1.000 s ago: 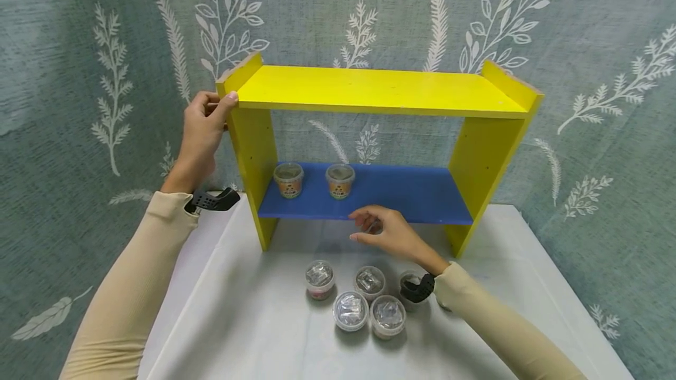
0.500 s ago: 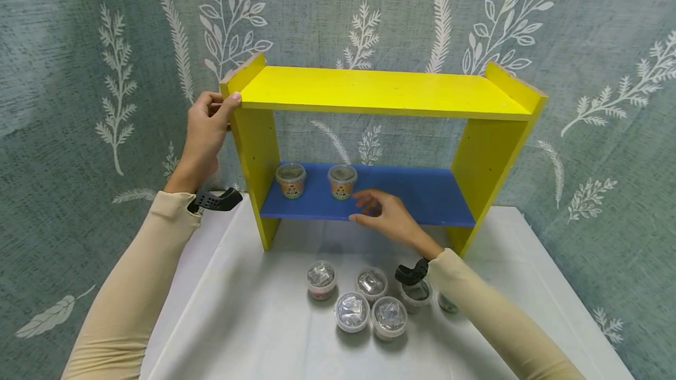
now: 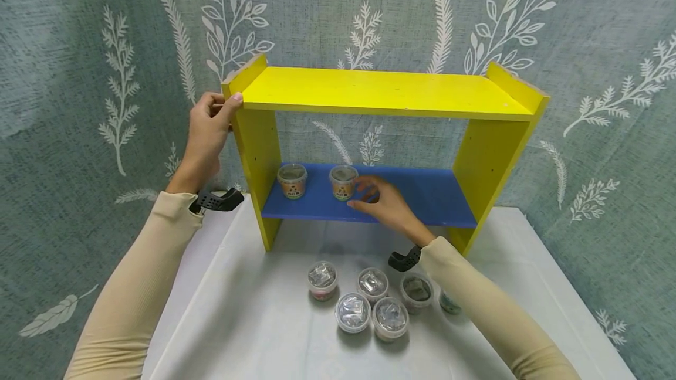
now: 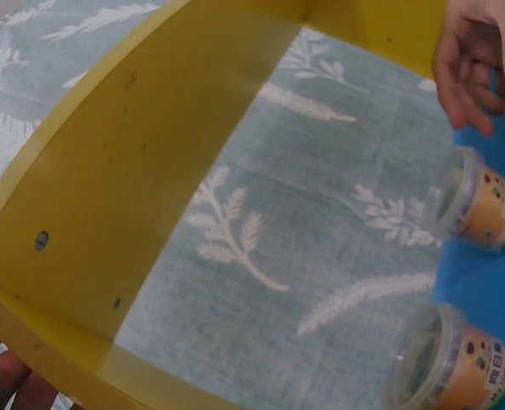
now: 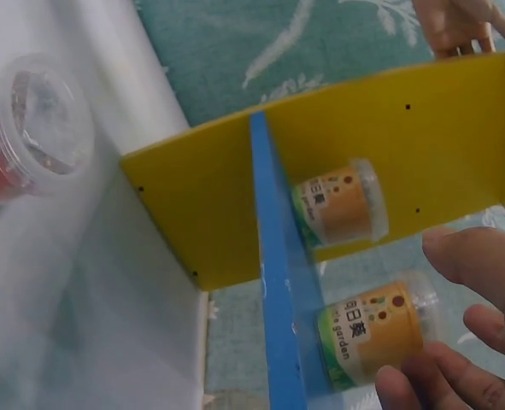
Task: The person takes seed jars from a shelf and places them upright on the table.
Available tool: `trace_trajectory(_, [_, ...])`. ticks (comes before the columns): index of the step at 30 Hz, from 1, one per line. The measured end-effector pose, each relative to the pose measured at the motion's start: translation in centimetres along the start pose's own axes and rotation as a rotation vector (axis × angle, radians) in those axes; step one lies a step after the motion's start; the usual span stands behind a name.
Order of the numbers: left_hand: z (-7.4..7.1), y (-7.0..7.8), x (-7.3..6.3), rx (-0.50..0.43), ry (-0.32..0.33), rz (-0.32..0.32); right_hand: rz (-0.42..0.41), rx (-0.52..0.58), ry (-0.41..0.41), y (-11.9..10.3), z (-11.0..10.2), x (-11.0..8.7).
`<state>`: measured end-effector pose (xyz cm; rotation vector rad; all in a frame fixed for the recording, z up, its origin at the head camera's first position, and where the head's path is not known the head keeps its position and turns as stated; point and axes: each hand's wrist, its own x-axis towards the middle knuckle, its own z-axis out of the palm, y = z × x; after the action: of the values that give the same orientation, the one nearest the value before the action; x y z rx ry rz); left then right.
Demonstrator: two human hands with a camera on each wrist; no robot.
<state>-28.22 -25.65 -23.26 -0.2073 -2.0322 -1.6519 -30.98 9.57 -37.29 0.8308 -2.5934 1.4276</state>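
My left hand grips the upper left corner of a yellow shelf unit, thumb on the front edge and fingers behind the side panel. On its blue lower board stand two small lidded plastic tubs with orange labels: a left tub by the side panel and a second tub to its right. Beside the second tub, my right hand reaches in with fingers and thumb spread. In the right wrist view its fingertips are right at the second tub, while the thumb stands apart from it.
On the white table in front of the unit, several more lidded tubs stand in a loose group, among them a reddish one and a greenish one partly behind the right sleeve. A patterned grey-green cloth hangs behind.
My right hand has moved up and inward from the blue board's front edge to the second tub. The left hand keeps its grip on the shelf corner; both tubs stay put.
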Motion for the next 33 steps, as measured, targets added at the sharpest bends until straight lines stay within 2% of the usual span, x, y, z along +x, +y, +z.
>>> trace_trajectory(14, [0.0, 0.0, -0.1, 0.004, -0.005, 0.022, 0.059, 0.031, 0.052, 0.6, 0.2, 2.0])
trace_trajectory(24, [0.0, 0.1, -0.2, -0.002, -0.004, 0.023, 0.139, 0.105, 0.029, 1.1, 0.5, 3.1])
trace_trajectory(33, [0.1, 0.1, -0.2, -0.021, -0.002, 0.018, 0.147, 0.121, 0.020, 1.5, 1.2, 3.6])
